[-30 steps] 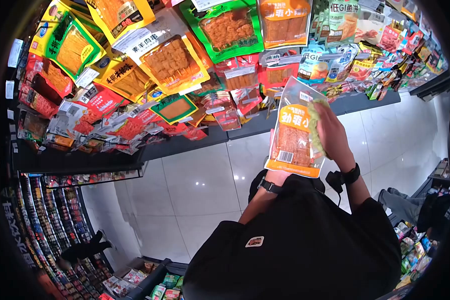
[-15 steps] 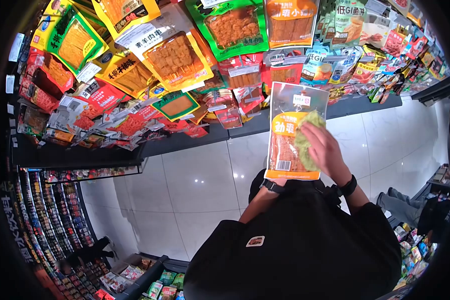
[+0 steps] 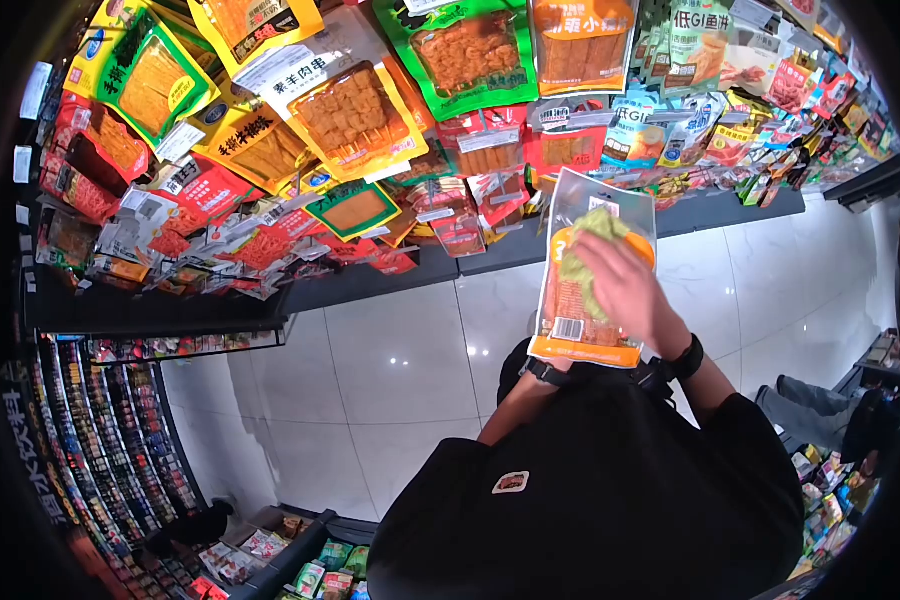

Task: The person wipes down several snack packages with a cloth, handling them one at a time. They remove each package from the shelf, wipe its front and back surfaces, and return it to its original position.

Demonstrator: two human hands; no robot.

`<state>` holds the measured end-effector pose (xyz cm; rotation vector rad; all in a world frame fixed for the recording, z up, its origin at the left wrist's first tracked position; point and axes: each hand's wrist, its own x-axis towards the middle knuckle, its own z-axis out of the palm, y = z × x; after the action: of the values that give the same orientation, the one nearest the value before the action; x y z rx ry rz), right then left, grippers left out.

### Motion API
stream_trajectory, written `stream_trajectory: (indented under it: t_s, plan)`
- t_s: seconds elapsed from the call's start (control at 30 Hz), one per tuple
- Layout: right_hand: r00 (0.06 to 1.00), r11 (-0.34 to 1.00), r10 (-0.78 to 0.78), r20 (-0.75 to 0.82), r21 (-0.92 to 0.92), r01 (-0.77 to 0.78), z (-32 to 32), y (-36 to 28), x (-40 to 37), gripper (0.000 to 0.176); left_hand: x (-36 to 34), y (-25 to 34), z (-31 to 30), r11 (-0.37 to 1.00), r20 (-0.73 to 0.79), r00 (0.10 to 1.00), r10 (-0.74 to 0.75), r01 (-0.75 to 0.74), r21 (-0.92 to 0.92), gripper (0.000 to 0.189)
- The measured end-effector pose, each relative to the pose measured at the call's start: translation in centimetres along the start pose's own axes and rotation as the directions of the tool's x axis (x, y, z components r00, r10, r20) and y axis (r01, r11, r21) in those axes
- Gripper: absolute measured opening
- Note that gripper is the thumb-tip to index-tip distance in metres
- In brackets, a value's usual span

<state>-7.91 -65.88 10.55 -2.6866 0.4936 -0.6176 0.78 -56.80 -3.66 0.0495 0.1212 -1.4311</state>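
An orange and clear snack packet (image 3: 582,349) with a barcode is held up in front of my body, slightly tilted. My left hand (image 3: 559,365) is behind its lower edge and grips it from there. Its fingers are hidden by the packet; only the base of the hand and a watch on the wrist show. A yellow-green cloth (image 3: 600,223) lies against the packet's front, over the printed label. My right hand (image 3: 625,288) is closed on the cloth and presses it to the upper middle of the packet.
A snack rack (image 3: 390,270) hung with many bright packets runs across the front. Pale floor tiles (image 3: 390,350) lie below it. Shelves of small goods (image 3: 110,430) stand at left. Another person's legs (image 3: 810,410) show at right, and bins of packets (image 3: 335,570) behind me.
My right hand and the cloth have moved up and left across the packet. The packet has tilted a little. At lower left, a dark figure has shifted.
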Motion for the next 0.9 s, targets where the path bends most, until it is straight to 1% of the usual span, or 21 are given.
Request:
stream_trajectory:
  t_s: [0.03,0.07,0.13,0.17,0.23,0.27,0.3,0.37,0.4,0.43,0.5,0.53,0.57,0.63,0.67,0.7,0.77,0.83,0.9]
  plan:
    - [0.994,0.995,-0.098,0.052,-0.027,0.099,0.1,-0.7,-0.4,0.049,-0.2,0.1,-0.1,1.0,0.002,1.0,0.005,-0.005,-0.004,0.062]
    - [0.994,0.994,-0.1,0.052,-0.027,0.102,0.0,-1.1,-0.8,0.049,-0.4,0.3,-0.3,1.0,0.003,1.0,0.014,-0.014,-0.009,0.062]
    - [0.972,0.981,-0.19,0.136,0.073,0.182,-0.2,-1.6,-1.5,0.051,-0.7,0.7,-0.5,0.999,0.006,1.0,0.026,-0.026,-0.024,0.062]
    - [0.972,0.98,-0.192,0.138,0.074,0.183,-0.2,-1.2,-1.7,0.051,-0.8,0.7,-0.5,0.999,0.009,0.999,0.031,-0.031,-0.026,0.061]
    - [0.992,0.997,-0.069,0.102,0.024,0.067,-0.4,0.2,-2.1,0.06,-0.7,1.0,-0.5,0.999,0.01,0.999,0.036,-0.036,-0.02,0.061]
    - [0.998,0.999,-0.033,0.048,-0.015,0.034,-0.5,0.7,-1.6,0.06,-0.7,1.1,-0.4,0.999,0.012,0.999,0.038,-0.038,-0.025,0.061]
    - [0.998,0.999,-0.037,0.048,-0.015,0.038,-0.3,1.0,-1.2,0.06,-0.6,1.1,-0.3,0.999,0.014,0.999,0.042,-0.041,-0.017,0.061]
    - [0.996,0.986,0.092,-0.011,-0.139,-0.092,0.4,1.6,-0.8,0.059,-0.4,1.0,-0.3,0.999,0.017,0.999,0.036,-0.036,-0.008,0.061]
    - [0.994,0.984,0.104,-0.018,-0.146,-0.105,0.8,1.7,-0.4,0.059,-0.3,0.8,-0.3,0.999,0.015,0.999,0.032,-0.032,-0.01,0.061]
    - [0.994,0.983,0.106,-0.019,-0.148,-0.108,1.0,1.7,-0.2,0.059,-0.3,0.8,-0.3,0.999,0.017,0.999,0.031,-0.031,-0.007,0.061]
    - [0.999,0.986,-0.004,0.035,-0.169,0.01,1.4,1.4,0.2,0.054,-0.4,0.7,-0.4,0.999,0.015,0.999,0.035,-0.035,-0.004,0.061]
    - [0.996,0.994,-0.015,0.082,-0.103,0.023,1.0,0.3,0.4,0.051,-0.6,0.9,-0.5,0.999,0.017,0.999,0.036,-0.036,-0.002,0.061]
    - [0.997,0.994,-0.011,0.083,-0.104,0.02,1.1,-0.2,-0.1,0.051,-0.6,0.7,-0.6,0.999,0.015,0.999,0.04,-0.04,-0.003,0.061]
    - [0.985,0.992,-0.123,0.122,-0.026,0.127,1.4,-1.0,-1.0,0.052,-0.7,0.7,-0.8,0.999,0.018,0.999,0.045,-0.045,-0.005,0.061]
    - [0.981,0.991,-0.131,0.142,-0.014,0.134,1.3,-1.3,-1.6,0.053,-0.8,0.9,-0.8,0.999,0.021,0.999,0.046,-0.045,-0.008,0.061]
    - [0.982,0.991,-0.128,0.141,-0.016,0.132,1.0,-1.4,-1.9,0.053,-0.8,1.0,-0.8,0.999,0.021,0.999,0.045,-0.045,-0.006,0.061]
    - [0.983,0.973,-0.157,0.1,-0.154,0.171,-0.2,-1.4,-2.5,0.05,-0.8,1.0,-1.0,0.999,0.025,0.999,0.046,-0.046,-0.008,0.06]
    - [0.988,0.978,-0.136,0.074,-0.151,0.146,-1.1,-0.7,-2.1,0.049,-0.9,1.2,-1.2,0.999,0.023,0.998,0.051,-0.05,-0.01,0.06]
    - [1.0,0.979,-0.007,-0.009,-0.206,0.005,-1.5,0.1,-1.6,0.053,-0.7,1.1,-1.5,0.999,0.027,0.998,0.054,-0.054,-0.009,0.06]
